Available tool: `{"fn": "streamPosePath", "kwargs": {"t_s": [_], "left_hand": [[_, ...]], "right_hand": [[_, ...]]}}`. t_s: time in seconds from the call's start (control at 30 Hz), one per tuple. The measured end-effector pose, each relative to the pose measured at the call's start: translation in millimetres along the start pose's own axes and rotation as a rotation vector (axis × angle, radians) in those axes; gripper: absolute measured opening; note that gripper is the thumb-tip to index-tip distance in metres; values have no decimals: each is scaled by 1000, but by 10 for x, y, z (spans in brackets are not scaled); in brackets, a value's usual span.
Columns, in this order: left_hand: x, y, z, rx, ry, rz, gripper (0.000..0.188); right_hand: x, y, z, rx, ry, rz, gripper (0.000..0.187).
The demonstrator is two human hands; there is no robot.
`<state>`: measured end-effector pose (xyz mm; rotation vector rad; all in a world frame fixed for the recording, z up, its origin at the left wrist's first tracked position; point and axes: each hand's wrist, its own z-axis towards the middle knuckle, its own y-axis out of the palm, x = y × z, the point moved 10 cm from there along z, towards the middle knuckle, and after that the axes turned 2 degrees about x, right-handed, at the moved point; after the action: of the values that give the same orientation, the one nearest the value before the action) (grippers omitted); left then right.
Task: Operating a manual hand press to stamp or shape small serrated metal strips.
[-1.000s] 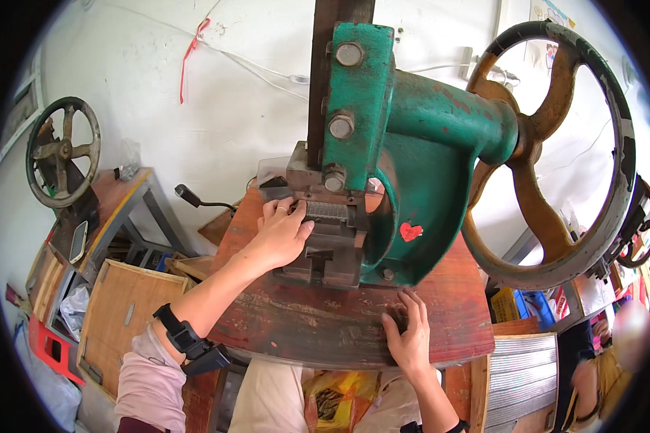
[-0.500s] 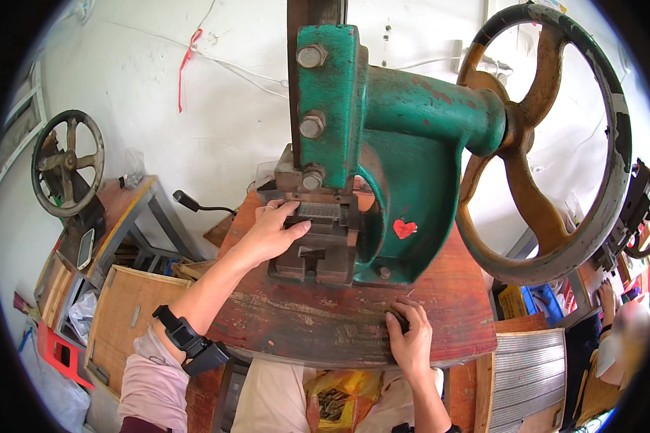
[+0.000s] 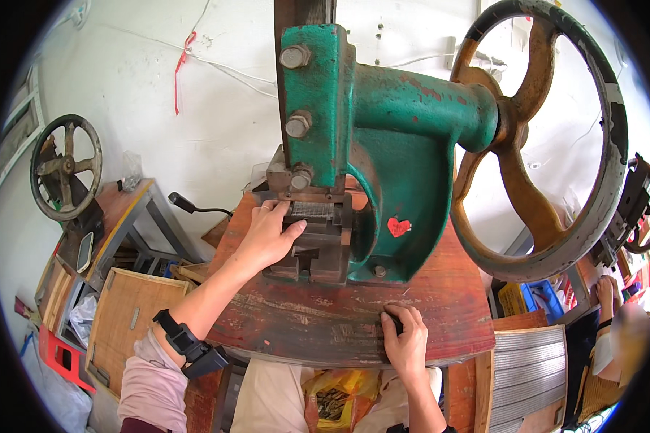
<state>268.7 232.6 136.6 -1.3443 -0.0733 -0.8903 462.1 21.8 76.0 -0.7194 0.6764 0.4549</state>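
Observation:
A green hand press stands on a worn reddish wooden table. Under its ram sits a dark steel die block with a slot in front. On that block lies a ridged metal piece. My left hand reaches in from the left, its fingers at the piece's left end and its thumb along the front, closed on that end. Near the table's front edge rests my right hand, fingers curled; a dark spot shows between thumb and fingers, too unclear to name.
A large handwheel juts out at the press's right. Another handwheel stands far left beside a phone. A yellow bag lies between my legs. At the right edge, another person's hand shows near a blue bin.
The whole view has shifted slightly, so the press appears a little further left. Both hands keep nearly the same places on the die and the table.

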Motion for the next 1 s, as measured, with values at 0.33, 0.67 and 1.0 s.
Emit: {"fn": "streamPosePath", "kwargs": {"t_s": [0.33, 0.67, 1.0], "left_hand": [[51, -80, 15, 51, 29, -29, 57], [-44, 31, 39, 71, -14, 222, 62], [-244, 46, 59, 36, -101, -188, 64]], "right_hand": [[-13, -1, -8, 1, -4, 7, 12], [-37, -10, -14, 10, -31, 6, 12], [-61, 3, -30, -10, -58, -16, 11]]}}
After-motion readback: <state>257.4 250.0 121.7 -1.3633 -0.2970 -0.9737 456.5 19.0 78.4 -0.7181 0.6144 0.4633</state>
